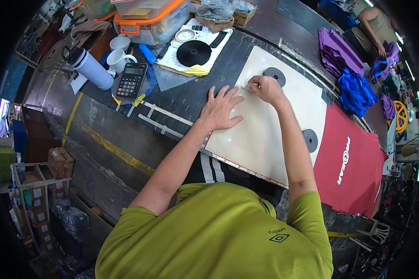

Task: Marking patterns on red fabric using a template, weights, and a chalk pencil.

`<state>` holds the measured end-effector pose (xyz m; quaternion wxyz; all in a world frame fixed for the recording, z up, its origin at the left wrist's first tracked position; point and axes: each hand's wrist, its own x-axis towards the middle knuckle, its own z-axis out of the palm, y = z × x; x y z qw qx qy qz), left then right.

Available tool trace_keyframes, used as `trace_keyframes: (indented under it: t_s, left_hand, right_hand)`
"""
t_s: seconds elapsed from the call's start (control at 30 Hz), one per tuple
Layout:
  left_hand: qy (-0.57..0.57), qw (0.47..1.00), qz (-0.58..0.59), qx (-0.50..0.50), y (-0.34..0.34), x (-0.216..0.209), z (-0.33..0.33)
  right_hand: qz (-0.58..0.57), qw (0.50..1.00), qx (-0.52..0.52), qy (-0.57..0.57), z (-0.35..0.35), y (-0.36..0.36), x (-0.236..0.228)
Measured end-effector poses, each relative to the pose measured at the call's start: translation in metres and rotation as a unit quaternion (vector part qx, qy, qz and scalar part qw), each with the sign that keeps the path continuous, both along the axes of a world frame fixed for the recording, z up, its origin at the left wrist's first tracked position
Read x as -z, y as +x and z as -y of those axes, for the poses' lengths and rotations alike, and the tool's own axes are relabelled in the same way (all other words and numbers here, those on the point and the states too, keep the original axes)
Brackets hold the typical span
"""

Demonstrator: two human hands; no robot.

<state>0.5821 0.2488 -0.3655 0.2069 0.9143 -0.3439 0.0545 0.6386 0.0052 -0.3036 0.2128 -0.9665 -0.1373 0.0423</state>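
Note:
A cream pattern board [256, 135] with small holes lies on the dark table, over red fabric [328, 172] that spreads out to its right. My left hand [221, 109] rests flat with fingers spread across the board's left edge. Near that same edge, my right hand [267, 90] is closed in a pinch, its fingertips down at the board's surface. Whatever those fingers hold is too small or hidden to make out. One grey disc weight [277, 75] sits just beyond my right hand, and a second disc weight [310, 140] lies to the right of my forearm.
Left of the board are a calculator [131, 81], a white mug [118, 60], a lavender bottle [91, 69] and a black round disc [194, 53] on papers. Orange-lidded bins [151, 23] stand behind. Purple cloth [337, 51], blue straps [356, 93] and another person [375, 30] are at far right.

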Motion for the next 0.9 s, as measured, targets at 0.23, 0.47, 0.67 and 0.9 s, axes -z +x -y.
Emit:
trace_keyframes:
  t_s: [0.23,0.47,0.67,0.9]
  left_hand:
    - [0.027,0.999,-0.016,0.003,0.001,-0.003,0.002]
    - [0.021,1.0,-0.008,-0.003,0.001,-0.004,0.001]
    - [0.022,1.0,-0.008,-0.003,0.002,-0.004,0.002]
    - [0.019,1.0,-0.011,-0.003,0.002,-0.005,0.001]
  right_hand:
    - [0.089,0.996,0.012,0.017,0.005,0.003,0.005]
    - [0.096,0.994,-0.042,0.011,0.004,0.013,0.009]
    - [-0.006,0.997,-0.027,-0.078,0.003,0.029,0.001]
    - [0.101,0.992,-0.067,0.026,-0.004,0.026,0.006]
